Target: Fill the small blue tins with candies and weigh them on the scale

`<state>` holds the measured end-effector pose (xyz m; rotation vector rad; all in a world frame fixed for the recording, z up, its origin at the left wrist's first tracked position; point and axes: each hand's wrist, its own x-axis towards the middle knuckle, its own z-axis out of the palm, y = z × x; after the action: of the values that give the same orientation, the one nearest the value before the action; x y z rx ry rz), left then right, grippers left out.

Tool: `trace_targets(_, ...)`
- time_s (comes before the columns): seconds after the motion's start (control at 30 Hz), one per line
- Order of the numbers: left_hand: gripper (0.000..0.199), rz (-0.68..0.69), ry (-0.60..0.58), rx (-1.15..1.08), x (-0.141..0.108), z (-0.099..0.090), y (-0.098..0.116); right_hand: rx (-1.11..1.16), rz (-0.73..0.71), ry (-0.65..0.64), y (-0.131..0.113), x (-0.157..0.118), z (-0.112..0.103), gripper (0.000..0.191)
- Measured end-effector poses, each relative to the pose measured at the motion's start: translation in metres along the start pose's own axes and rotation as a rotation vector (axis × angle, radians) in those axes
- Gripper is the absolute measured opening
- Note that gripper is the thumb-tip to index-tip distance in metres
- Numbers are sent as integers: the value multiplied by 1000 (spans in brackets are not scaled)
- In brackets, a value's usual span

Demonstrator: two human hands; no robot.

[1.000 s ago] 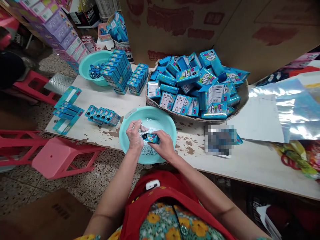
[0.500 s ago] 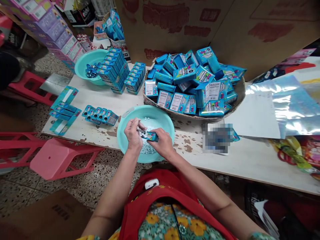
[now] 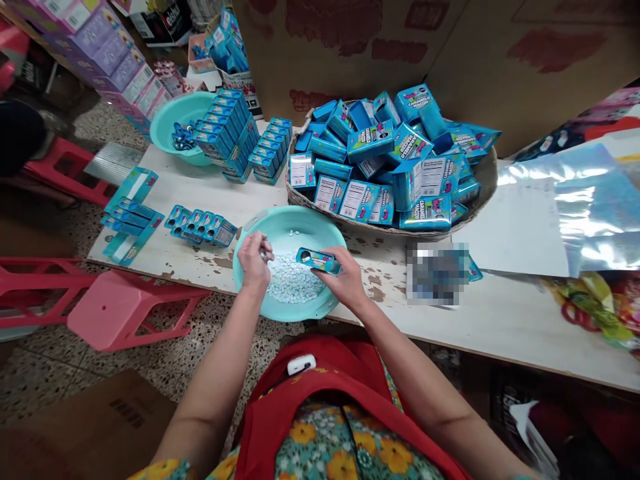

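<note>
My right hand point(image 3: 346, 277) grips a small blue candy box point(image 3: 320, 261) over the right side of a turquoise basin point(image 3: 255, 308). A dark round hole shows near the box's left end. Many small white candies point(image 3: 295, 280) lie in the bottom of the basin. Over its left side is my left hand point(image 3: 256, 259), with the fingers curled in. Something small and pale shows at its fingertips, too small to name. The two hands are apart.
Behind the basin stands a wide cardboard tray point(image 3: 480, 210) heaped with blue boxes point(image 3: 370, 141). On the left are a row of small boxes with holes point(image 3: 200, 225), flat blue cartons point(image 3: 131, 217), stacked boxes point(image 3: 223, 137) and a second basin point(image 3: 163, 110). A pink stool point(image 3: 107, 307) stands below.
My hands have moved apart. The left, which cupped white candies against the box, has drawn back left and curled. The right has moved right with the box, uncovering the candies below.
</note>
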<state>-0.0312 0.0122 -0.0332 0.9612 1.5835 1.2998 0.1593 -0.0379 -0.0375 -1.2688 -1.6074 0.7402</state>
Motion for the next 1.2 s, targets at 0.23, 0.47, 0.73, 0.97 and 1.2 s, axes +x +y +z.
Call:
trace_targets(0.23,22,134,-446,805,-19,25,-71,-21,-2,277,25,-18,20,33)
trace_targets(0.47,48,273,-1081,1264,-50,17,-67,-71,107,267,26,-16,23,32)
trace_targets(0.73,31,231,-1242,1357,-22,-34,-63,-140,190,238,26,-12,25,33)
trace_targets(0.97,30,-282,-776,588,-3,-30,-53,-132,166,198,21,-9,18,34)
trace_targets(1.2,28,-532,-313,-491,-19,-9,11,-101,109,-17,2,-22,26,30)
